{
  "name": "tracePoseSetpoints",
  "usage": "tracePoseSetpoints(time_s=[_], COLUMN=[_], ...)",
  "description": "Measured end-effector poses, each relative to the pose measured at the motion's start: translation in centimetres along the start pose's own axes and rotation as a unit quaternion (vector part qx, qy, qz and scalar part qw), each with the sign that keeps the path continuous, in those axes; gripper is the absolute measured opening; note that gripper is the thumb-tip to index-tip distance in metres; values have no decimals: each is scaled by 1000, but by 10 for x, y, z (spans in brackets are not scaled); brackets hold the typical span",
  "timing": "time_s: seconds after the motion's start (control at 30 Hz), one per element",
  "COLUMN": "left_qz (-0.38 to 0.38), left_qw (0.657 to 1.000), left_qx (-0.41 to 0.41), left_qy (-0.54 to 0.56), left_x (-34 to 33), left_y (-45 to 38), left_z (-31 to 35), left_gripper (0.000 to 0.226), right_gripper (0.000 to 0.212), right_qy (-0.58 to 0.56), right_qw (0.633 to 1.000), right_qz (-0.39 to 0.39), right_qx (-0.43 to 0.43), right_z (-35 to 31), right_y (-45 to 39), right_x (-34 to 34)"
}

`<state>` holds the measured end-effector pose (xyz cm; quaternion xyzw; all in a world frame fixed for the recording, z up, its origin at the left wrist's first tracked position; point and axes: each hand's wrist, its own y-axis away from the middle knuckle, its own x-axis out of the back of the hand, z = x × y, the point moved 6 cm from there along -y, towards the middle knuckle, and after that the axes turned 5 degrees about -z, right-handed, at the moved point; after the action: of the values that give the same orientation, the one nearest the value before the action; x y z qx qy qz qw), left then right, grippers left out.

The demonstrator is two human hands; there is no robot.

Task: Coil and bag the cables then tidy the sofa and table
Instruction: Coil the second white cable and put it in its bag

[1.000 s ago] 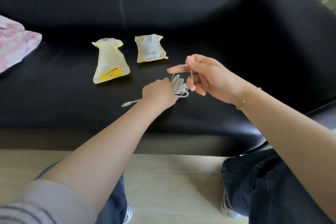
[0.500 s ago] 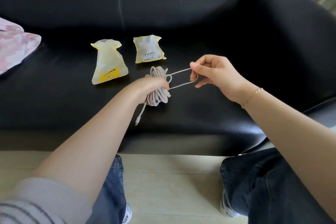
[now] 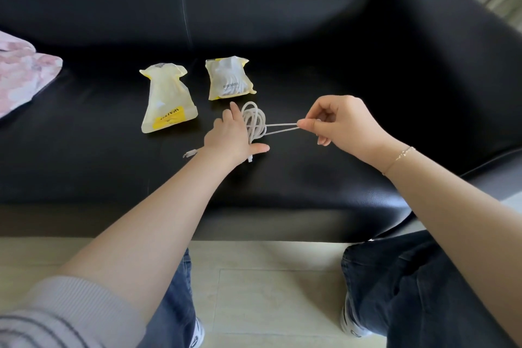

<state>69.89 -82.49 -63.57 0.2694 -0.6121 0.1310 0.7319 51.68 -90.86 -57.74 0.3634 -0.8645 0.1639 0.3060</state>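
Head view looks down at a black shiny sofa (image 3: 310, 45) with a pale floor (image 3: 268, 291) in front of it. A light wall or curtain shows at the top right corner. A pink flowery cloth (image 3: 22, 73) lies at the left edge of the seat.

Two small bags lie side by side on the seat. The left bag (image 3: 166, 99) is pale yellow with a bright yellow label (the letters on it are upside down and too blurry to read). The right bag (image 3: 229, 78) has something white packed inside and a line of small grey writing that cannot be read.

One white cable (image 3: 254, 121) sits on the seat just in front of the right bag, wound into a bundle of loops. Two plug ends stick out near the left wrist.

Two hands are at work. The left hand (image 3: 231, 135) presses on the bundle with straight fingers spread out. The right hand (image 3: 341, 124) pinches a loop of the cable between thumb and finger, pulled out tight to the right. A thin bracelet (image 3: 401, 155) is on the right wrist.
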Motion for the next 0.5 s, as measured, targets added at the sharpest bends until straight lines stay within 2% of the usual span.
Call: tracePoseSetpoints(time_s=[0.17, 0.3, 0.4, 0.5], left_qz=[54, 71, 74, 69], left_qw=[995, 993, 995, 997], left_qx=[10, 30, 27, 22], left_qy=[-83, -88, -64, -32], left_x=[-7, -8, -7, -4], left_y=[4, 4, 5, 8], left_z=[14, 16, 16, 14], left_gripper=[106, 99, 96, 100], right_gripper=[8, 8, 16, 7], right_qy=[18, 45, 60, 41], right_qw=[999, 997, 997, 999], right_qz=[-39, -64, -48, -8], right_qx=[6, -2, -15, -34], right_z=[-3, 2, 7, 8], right_y=[18, 31, 40, 48], right_x=[-2, -5, -3, -1])
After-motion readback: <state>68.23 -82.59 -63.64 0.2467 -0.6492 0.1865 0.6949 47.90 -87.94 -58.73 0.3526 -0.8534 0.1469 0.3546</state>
